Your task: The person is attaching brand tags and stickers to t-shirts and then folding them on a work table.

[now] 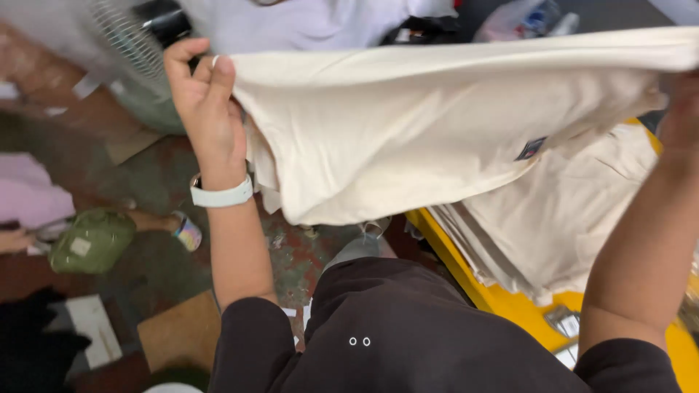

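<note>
Dark shirt (408, 327) nearest. Left hand (207, 102) pinches cream garment (408, 124) at its left edge, held up, spread; right hand (681, 116) at its right edge, grip unclear. Below, folded cream stack (568, 225) on yellow table (510, 302). Fan (131, 44) beyond.

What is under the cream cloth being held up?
Under the cream cloth lies a stack of cream fabric pieces on a yellow table. The cloth covers the stack's far part, so its full extent cannot be seen.
</note>
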